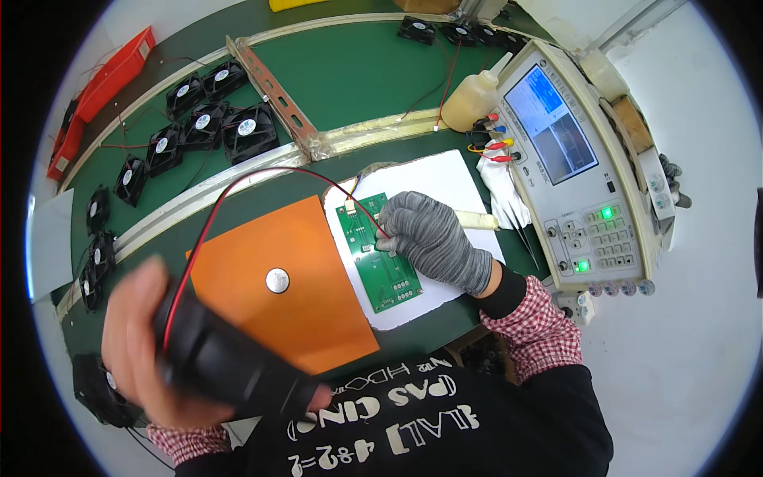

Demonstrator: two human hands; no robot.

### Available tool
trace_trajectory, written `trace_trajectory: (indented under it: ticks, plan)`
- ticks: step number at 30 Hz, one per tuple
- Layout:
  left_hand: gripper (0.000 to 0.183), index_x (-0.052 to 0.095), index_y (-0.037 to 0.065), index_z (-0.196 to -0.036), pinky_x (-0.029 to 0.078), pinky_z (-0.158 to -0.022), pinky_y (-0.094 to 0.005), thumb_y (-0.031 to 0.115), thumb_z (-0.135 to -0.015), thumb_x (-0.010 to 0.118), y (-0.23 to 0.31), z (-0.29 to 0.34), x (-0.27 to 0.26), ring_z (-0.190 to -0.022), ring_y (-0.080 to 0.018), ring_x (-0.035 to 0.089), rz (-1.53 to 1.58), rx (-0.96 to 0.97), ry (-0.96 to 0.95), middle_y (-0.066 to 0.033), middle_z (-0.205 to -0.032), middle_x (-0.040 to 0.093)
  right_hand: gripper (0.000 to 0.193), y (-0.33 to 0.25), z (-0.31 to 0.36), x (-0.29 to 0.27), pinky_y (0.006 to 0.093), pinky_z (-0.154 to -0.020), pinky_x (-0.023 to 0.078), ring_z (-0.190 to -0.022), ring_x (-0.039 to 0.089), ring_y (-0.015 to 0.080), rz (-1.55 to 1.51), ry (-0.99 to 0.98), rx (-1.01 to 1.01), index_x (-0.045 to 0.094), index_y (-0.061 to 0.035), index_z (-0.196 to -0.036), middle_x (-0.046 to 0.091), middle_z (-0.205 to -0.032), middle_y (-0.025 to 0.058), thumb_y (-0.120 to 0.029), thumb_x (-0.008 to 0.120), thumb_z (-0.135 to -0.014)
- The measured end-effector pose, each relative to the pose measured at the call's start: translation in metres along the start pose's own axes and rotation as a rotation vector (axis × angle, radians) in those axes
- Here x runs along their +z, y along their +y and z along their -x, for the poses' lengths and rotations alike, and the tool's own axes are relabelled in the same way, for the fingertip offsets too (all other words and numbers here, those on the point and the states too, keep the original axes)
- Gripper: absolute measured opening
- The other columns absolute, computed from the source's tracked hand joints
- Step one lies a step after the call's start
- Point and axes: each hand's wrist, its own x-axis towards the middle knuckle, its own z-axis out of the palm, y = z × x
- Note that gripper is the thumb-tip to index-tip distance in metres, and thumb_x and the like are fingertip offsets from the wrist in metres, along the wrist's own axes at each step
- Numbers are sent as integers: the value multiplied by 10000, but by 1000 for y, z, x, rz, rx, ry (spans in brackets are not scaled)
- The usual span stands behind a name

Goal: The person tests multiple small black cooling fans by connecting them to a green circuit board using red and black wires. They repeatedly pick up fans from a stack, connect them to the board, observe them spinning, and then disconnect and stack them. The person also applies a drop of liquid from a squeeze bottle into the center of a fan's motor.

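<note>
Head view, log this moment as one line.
left hand: holds blurred black object | right hand: gloved, pinches red-black wire | green circuit board: partly beneath right hand

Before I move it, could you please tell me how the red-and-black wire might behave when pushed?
The wire looks slender, so it would probably bend easily. Its unsupported arch suggests slight springiness, not complete limpness.

Green workbench [342, 75], orange sheet [238, 262], white pad [437, 175], black fans [253, 137]
</note>
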Motion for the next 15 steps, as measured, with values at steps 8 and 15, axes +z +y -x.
trace_trajectory:
  ticks: [8, 15]
  plan:
    - [1075, 398, 2, -1430, 288, -1137, -479, 446, -574, 872, -131, -59, 159, -1349, -377, 389, -222, -170, -238, -220, -1411, 449, 203, -2, 0, 3, 289, -688, 517, -756, 629, 173, -257, 152, -40, 640, -62, -936, 632, -906, 70, -141, 765, -797]
    - [680, 569, 64, -1148, 397, -904, -440, 121, -506, 785, -57, -63, 123, -1079, -336, 487, 316, 172, -320, -104, -1087, 547, 516, -14, 3, -12, 336, -844, 538, -1051, 621, 266, 142, 377, -86, 567, -64, -1250, 570, -1281, 171, -115, 773, -779]
